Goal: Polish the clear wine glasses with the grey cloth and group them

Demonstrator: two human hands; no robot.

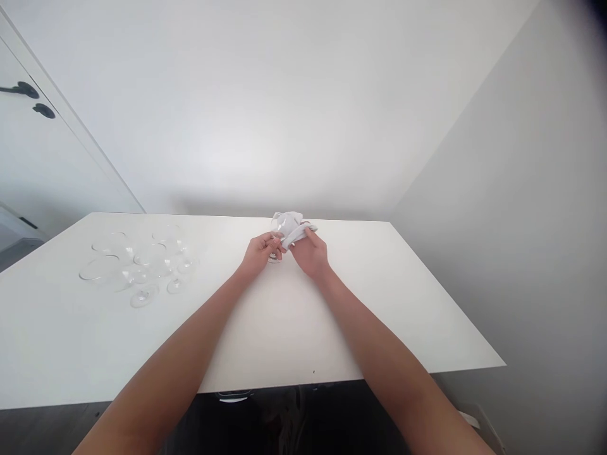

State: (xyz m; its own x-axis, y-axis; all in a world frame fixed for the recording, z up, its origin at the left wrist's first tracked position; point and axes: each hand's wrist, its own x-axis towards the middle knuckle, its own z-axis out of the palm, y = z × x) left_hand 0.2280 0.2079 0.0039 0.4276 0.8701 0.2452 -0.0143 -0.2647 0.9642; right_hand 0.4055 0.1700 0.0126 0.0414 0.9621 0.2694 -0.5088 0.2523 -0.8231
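Observation:
Near the back edge of the white table, my left hand (260,253) is closed on a clear stemmed glass (281,227), with the fingers around its stem just below the bowl. The round foot of this glass shows beneath those fingers. A pale grey-white cloth (298,234) is in my right hand (310,253), pinched between thumb and fingers. Part of the cloth lies against or inside the bowl; through the clear glass I cannot tell which.
Several clear stemmed glasses (164,259) stand close together on the left side of the white table (403,297). A wall (284,114) rises behind the table, and another is to the right. At the far left is a white door with a dark handle (26,90).

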